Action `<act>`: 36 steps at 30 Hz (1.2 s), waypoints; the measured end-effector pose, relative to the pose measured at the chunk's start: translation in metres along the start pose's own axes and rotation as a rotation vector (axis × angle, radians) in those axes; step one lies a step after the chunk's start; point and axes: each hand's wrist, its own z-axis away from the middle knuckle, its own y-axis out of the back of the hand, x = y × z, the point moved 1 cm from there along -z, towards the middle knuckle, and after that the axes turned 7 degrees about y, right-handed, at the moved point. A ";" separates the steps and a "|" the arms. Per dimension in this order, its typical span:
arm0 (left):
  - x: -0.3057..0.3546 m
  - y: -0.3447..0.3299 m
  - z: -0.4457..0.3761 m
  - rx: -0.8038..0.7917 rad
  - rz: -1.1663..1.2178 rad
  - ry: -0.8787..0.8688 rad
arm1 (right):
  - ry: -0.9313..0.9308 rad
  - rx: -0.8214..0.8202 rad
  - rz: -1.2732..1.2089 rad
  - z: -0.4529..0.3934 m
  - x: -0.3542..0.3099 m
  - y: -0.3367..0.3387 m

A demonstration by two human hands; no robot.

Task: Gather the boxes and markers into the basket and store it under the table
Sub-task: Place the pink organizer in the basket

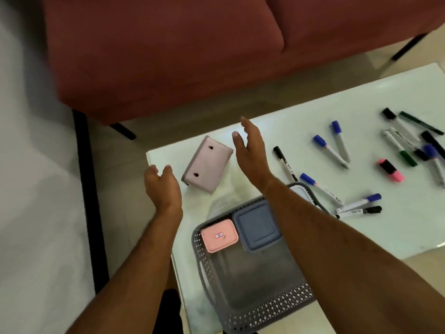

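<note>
A pale pink box [207, 165] with two keyhole slots lies tilted near the far left corner of the white table [301, 131]. My left hand [161, 183] is open just left of it, and my right hand [250, 150] is open just right of it; neither touches the box. A grey perforated basket [245, 312] stands at the table's near edge, holding a small pink box [219, 235] and a blue-grey box [256, 227]. Several markers lie scattered on the right: blue-capped [331, 151], black [285, 163], green [420, 122], plus a pink highlighter [391, 170].
A dark red sofa [168, 56] with black legs stands beyond the table. Pale floor shows on the left, crossed by a black strip [89, 189]. My right forearm passes over the basket's right side.
</note>
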 end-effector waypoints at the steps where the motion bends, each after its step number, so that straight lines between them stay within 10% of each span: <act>1: -0.005 -0.001 0.000 -0.008 0.020 0.092 | -0.032 -0.040 -0.015 -0.004 -0.001 -0.005; 13: -0.013 -0.029 0.017 -0.233 0.335 0.497 | -0.277 -0.370 -0.049 -0.024 0.006 -0.035; 36: -0.038 0.016 0.114 -0.249 0.574 -0.115 | -0.064 -0.041 -0.376 0.090 -0.023 0.025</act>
